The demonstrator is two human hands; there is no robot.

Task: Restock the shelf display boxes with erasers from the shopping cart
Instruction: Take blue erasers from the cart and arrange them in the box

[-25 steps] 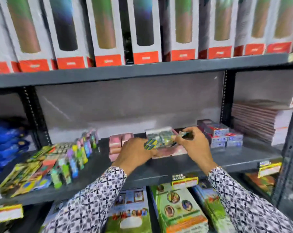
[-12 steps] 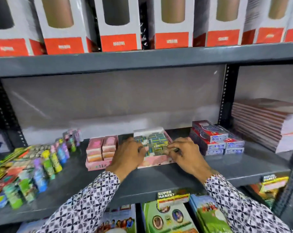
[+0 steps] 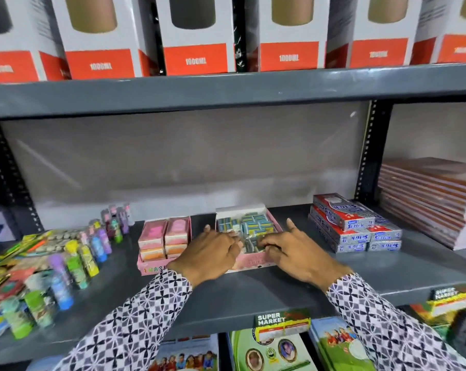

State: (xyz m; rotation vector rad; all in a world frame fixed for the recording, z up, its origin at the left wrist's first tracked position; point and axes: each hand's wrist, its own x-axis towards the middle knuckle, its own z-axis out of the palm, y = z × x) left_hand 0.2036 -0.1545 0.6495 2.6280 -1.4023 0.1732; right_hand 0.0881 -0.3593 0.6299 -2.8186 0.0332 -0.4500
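A pink display box [image 3: 276, 226] stands on the grey middle shelf [image 3: 253, 293], filled with several blue-and-green wrapped erasers [image 3: 256, 223]. My left hand [image 3: 209, 257] rests at the box's front left corner and my right hand [image 3: 298, 253] at its front right. The fingertips of both hands press down on the erasers in the front row, fingers spread, nothing lifted. To the left stands a second pink display box [image 3: 151, 265] holding pink and orange erasers [image 3: 165, 236]. The shopping cart is out of view.
Red-and-silver flat packs [image 3: 352, 223] are stacked right of the box, a pile of notebooks [image 3: 429, 199] further right. Colourful glue sticks [image 3: 79, 261] and flat packets lie on the left. Tall white-and-red boxes fill the shelf above; books stand below.
One second ago both hands held a bunch of erasers above the box. They have since lowered them into it, and now the hands lie flat on the front row.
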